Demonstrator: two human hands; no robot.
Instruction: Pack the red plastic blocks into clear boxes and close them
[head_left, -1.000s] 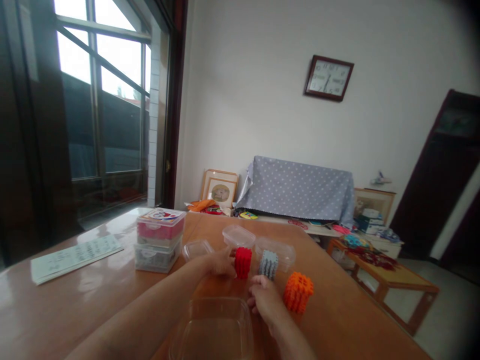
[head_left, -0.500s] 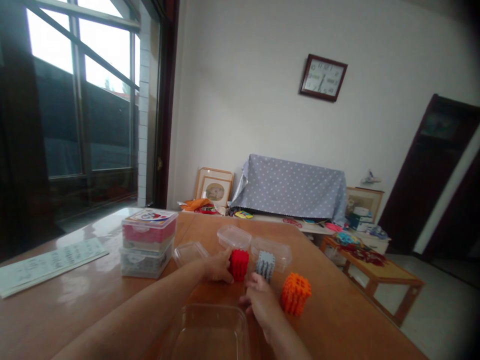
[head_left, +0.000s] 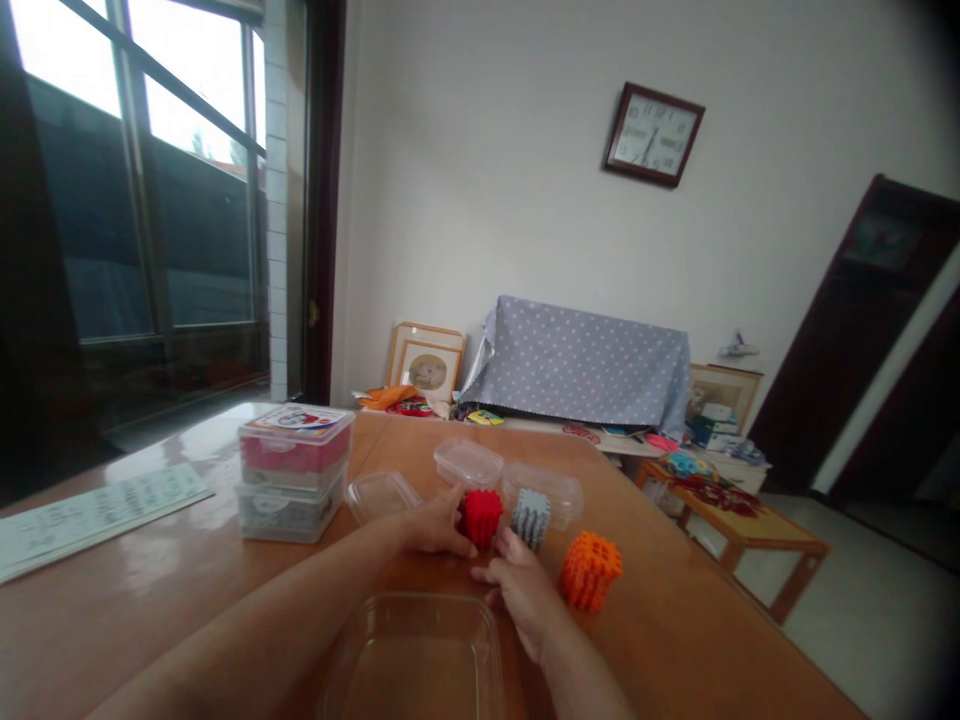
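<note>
My left hand (head_left: 437, 524) is closed around the left side of a red stack of notched plastic pieces (head_left: 481, 517), fingers behind and thumb in front. Close to the red stack's front right is my right hand (head_left: 525, 592), its thumb and fingers apart; whether a fingertip touches the stack I cannot tell. A similar grey stack (head_left: 532, 515) stands just beyond the right fingers. To the right is an orange stack (head_left: 591, 572), with square openings visible on top. Nearest to me lies a clear plastic tub (head_left: 420, 608) between my forearms.
Clear plastic containers (head_left: 469, 462) lie behind the stacks. Two stacked clear boxes (head_left: 292, 510), the upper with pink contents, stand at left beside printed sheets (head_left: 112, 515). The wooden table (head_left: 697, 620) ends at a slanting right edge, with a low bench (head_left: 780, 530) beyond.
The red stack has turned and shifted slightly right in my left hand. My right hand has moved a little left, closer to it. The whole view has tilted slightly down.
</note>
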